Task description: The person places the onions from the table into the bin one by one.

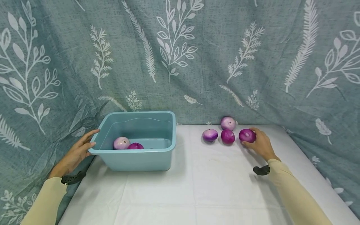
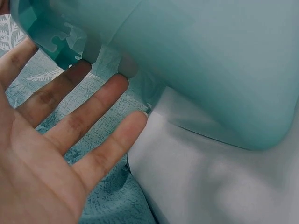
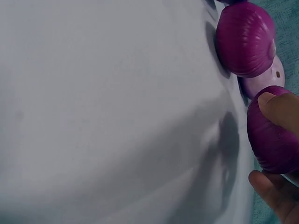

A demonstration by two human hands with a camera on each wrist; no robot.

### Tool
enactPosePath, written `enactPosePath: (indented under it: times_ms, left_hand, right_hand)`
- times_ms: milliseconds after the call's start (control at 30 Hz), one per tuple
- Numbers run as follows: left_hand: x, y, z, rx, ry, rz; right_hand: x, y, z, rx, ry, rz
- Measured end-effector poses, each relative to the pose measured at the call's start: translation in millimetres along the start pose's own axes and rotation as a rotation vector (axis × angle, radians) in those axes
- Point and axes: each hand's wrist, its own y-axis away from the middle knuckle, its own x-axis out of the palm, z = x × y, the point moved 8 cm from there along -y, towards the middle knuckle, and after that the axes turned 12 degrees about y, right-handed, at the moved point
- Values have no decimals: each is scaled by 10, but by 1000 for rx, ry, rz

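Pale sleeves (image 1: pixel 296 193) were outstretched: one onion (image 1: pixel 246 136) was gripped by the right hand (image 1: pixel 262 145), the tub (image 1: pixel 137 161) touched (perhaps steadied) by the straight-fingered left hand (image 1: pixel 73 155).

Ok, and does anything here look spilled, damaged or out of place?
Nothing stands out: the blue bin sits upright with two onions visible inside, three others lie on the white cloth, and the right hand grips another. I see no spill or damage.

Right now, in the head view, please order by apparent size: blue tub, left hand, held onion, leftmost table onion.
1. Blue tub
2. Left hand
3. Held onion and leftmost table onion: too alike to rank.
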Motion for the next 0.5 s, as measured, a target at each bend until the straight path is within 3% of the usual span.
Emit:
enactPosePath:
  times_ms: [500]
  left_hand:
    - [5, 13, 4, 12, 15, 5]
  right_hand:
    - [-241, -40, 409, -84, -32, -77]
